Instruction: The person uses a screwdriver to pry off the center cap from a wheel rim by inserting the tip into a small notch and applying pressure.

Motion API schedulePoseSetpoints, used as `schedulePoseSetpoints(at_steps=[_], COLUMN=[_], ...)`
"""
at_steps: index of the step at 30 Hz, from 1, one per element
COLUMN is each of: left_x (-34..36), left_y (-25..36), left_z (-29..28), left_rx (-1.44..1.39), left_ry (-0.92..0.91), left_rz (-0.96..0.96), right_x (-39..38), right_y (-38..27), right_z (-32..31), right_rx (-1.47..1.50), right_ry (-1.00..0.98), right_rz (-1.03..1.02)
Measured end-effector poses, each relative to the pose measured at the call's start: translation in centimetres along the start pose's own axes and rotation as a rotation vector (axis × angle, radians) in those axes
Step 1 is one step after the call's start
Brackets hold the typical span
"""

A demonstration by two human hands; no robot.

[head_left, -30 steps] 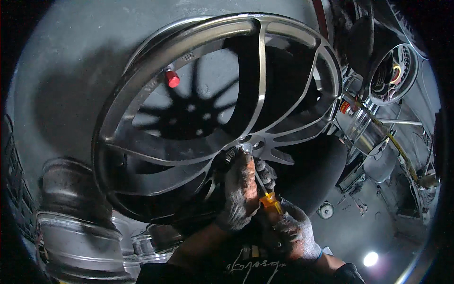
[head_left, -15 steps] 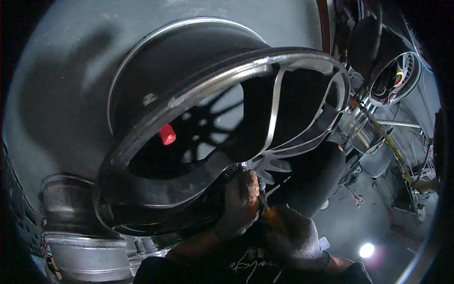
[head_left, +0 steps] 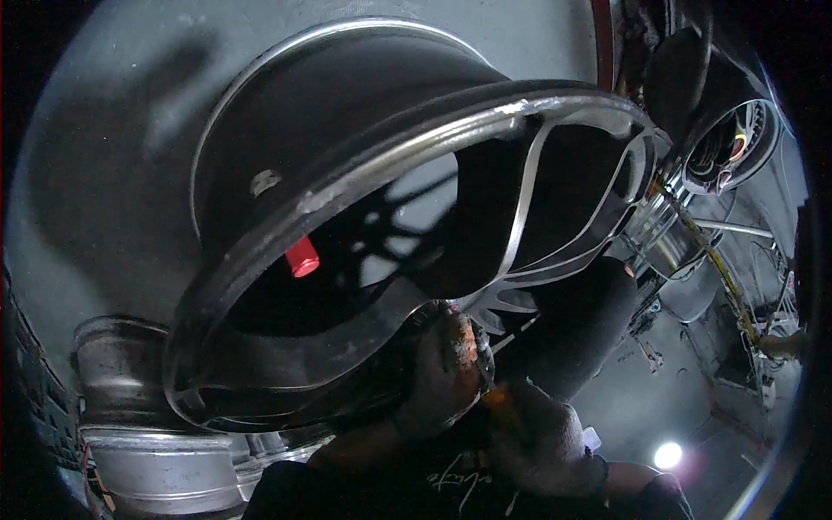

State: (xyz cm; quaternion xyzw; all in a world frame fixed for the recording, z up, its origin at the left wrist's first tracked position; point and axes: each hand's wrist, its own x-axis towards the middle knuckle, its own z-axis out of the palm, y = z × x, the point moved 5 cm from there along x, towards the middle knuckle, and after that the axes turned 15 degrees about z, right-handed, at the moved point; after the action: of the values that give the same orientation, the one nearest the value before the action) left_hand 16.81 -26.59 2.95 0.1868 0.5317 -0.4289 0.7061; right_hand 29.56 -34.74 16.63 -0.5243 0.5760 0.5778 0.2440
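Observation:
A large dark alloy wheel rim [head_left: 520, 110] with a bright scuffed lip stands tilted in front of me, its spokes meeting low in the middle. Against the hub area is my left hand [head_left: 444, 368], gloved, with fingers curled closed; what they grip is too dark to make out. Just right of it, my gloved right hand [head_left: 546, 433] is closed around the orange handle of a tool [head_left: 497, 399]. Its thin metal shaft points up toward the left hand's fingers, and its tip is hidden. A red cylindrical piece [head_left: 302, 257] shows inside the rim's opening.
Behind the tilted rim is another dark wheel barrel [head_left: 347, 82]. Bare metal rims [head_left: 160, 472] are stacked at lower left. To the right stand a metal cylinder [head_left: 663, 238], a yellowish bar [head_left: 724, 277] and another rim [head_left: 737, 152]. A bright lamp [head_left: 668, 455] glows at lower right.
The tilted rim's spokes and upper lip appear slightly farther right, its lower left edge slightly farther left. Both hands keep nearly the same place and grip.

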Motion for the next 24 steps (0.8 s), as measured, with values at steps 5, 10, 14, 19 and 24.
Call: schedulePoseSetpoints(at_steps=[5,10,14,19,24], left_x=[0.4,0.2,0.3,0.6,0.1], left_y=[0.1,0.3,-0.1,-0.8,-0.4], left_z=[0.2,0.8,0.0,-0.7,1.2], left_rx=[-0.001,-0.246,-0.165,-0.008,-0.269], left_ry=[-0.049,-0.344,-0.278,-0.218,0.084], left_rz=[-0.027,0.051,0.111,0.085,-0.102], right_x=[0.0,0.0,-0.2,-0.3,-0.1], right_y=[-0.4,-0.7,-1.1,-1.1,-1.0], right_z=[0.1,0.0,-0.2,-0.3,-0.1], right_rx=[-0.02,-0.121,-0.212,-0.286,-0.211], right_ry=[0.018,0.006,-0.005,-0.007,0.024], right_rz=[-0.053,-0.048,-0.006,0.017,-0.101])
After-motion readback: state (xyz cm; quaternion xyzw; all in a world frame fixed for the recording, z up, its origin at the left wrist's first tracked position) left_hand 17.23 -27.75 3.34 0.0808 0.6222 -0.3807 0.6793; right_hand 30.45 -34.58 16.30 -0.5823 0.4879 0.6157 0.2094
